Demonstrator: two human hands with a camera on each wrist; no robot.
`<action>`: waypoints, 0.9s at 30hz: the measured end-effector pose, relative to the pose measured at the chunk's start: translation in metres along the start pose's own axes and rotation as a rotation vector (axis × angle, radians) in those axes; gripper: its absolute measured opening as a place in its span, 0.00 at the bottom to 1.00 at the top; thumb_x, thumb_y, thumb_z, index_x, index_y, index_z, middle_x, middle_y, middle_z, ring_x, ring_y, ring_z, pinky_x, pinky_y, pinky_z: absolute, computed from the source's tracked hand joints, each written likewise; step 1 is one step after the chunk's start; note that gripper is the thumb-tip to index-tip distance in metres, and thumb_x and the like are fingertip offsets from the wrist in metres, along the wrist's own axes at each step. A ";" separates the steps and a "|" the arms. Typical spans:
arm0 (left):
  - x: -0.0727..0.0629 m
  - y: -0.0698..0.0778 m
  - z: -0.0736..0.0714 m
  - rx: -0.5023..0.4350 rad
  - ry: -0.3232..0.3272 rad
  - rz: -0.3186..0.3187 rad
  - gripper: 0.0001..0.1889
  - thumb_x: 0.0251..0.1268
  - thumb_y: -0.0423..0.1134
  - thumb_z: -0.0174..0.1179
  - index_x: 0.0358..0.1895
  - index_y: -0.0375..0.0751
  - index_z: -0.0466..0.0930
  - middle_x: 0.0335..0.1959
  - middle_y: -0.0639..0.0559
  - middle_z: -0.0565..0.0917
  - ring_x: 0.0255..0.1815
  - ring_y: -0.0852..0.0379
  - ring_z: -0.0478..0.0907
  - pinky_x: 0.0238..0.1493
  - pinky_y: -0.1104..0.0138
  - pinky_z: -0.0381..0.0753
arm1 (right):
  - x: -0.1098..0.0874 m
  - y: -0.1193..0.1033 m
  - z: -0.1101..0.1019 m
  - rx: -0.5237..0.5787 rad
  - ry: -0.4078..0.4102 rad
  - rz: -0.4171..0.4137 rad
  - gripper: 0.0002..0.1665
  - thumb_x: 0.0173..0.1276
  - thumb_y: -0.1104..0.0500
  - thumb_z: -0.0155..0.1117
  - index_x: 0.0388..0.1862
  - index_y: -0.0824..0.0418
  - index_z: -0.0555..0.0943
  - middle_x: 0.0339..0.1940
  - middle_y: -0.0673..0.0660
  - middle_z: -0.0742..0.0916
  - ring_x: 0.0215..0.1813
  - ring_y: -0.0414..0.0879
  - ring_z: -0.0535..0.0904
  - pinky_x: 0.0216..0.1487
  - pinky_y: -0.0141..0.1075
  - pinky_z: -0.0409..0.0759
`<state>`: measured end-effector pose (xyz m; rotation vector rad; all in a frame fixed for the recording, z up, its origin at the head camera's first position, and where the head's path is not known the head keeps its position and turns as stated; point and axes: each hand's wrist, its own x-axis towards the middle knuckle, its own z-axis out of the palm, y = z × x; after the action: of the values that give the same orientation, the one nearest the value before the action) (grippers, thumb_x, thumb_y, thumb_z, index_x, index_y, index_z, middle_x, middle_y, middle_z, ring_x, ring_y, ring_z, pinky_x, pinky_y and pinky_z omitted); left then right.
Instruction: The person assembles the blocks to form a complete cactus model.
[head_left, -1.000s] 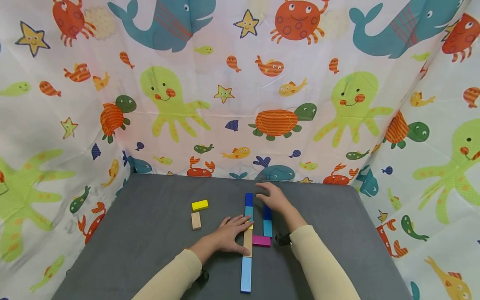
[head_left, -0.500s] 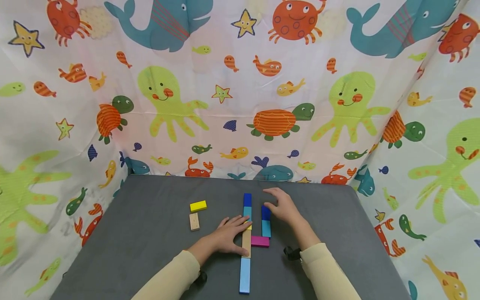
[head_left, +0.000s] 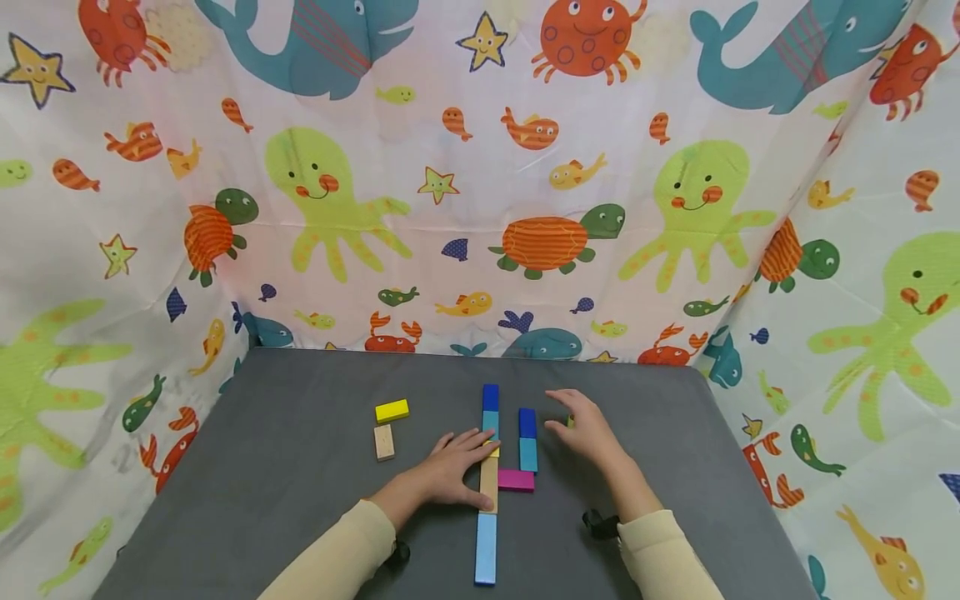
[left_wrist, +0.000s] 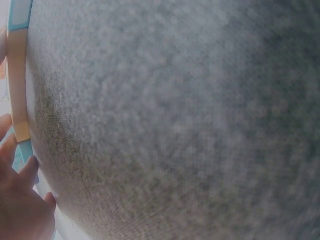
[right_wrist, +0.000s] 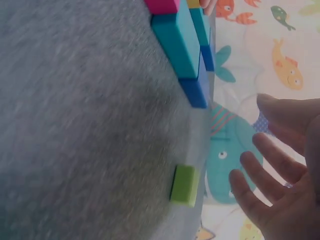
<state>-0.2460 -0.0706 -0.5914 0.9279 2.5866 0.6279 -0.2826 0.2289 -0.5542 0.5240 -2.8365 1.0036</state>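
A straight line of blocks runs away from me in the head view: a long light blue block [head_left: 486, 548], a plain wooden block [head_left: 488, 486], a yellow block [head_left: 492, 451], a teal block [head_left: 491, 422] and a dark blue block [head_left: 491, 397]. My left hand [head_left: 442, 473] rests on it, fingers spread, thumb on the wooden block. A magenta block [head_left: 516, 480] branches off to the right, with another teal block [head_left: 528, 455] and dark blue block [head_left: 527, 422] beyond it. My right hand [head_left: 591, 432] hovers with parted fingers near a green block [right_wrist: 184, 185], which lies on the table.
Left of the line, a bright yellow block [head_left: 392, 411] and a small wooden block [head_left: 384, 442] lie on the grey table [head_left: 300, 500]. A curtain [head_left: 480, 208] printed with sea animals stands around the table's back and sides.
My right hand has moved right and slightly nearer, away from the branch of blocks; the green block now shows behind its fingers. My left hand stays on the line.
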 end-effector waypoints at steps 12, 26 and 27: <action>0.001 0.002 0.010 -0.014 -0.018 0.001 0.55 0.60 0.70 0.70 0.86 0.55 0.56 0.89 0.55 0.53 0.88 0.45 0.49 0.82 0.36 0.43 | -0.030 0.031 -0.007 -0.053 -0.131 0.114 0.40 0.62 0.68 0.79 0.74 0.67 0.76 0.72 0.72 0.78 0.73 0.72 0.72 0.72 0.67 0.69; 0.000 -0.001 0.005 -0.025 -0.006 0.009 0.54 0.61 0.70 0.69 0.86 0.53 0.57 0.89 0.54 0.53 0.88 0.43 0.48 0.82 0.35 0.42 | -0.026 0.045 -0.010 -0.043 -0.155 0.148 0.34 0.69 0.68 0.73 0.73 0.68 0.76 0.72 0.72 0.78 0.68 0.68 0.77 0.70 0.64 0.73; 0.000 -0.001 0.004 -0.020 -0.004 0.005 0.54 0.61 0.70 0.69 0.86 0.53 0.57 0.89 0.54 0.53 0.88 0.44 0.48 0.82 0.36 0.42 | -0.023 0.046 -0.010 -0.037 -0.153 0.150 0.34 0.69 0.68 0.73 0.73 0.68 0.76 0.71 0.72 0.78 0.66 0.67 0.79 0.69 0.63 0.74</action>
<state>-0.2450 -0.0704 -0.5955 0.9289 2.5704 0.6516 -0.2768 0.2751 -0.5779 0.4063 -3.0639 0.9709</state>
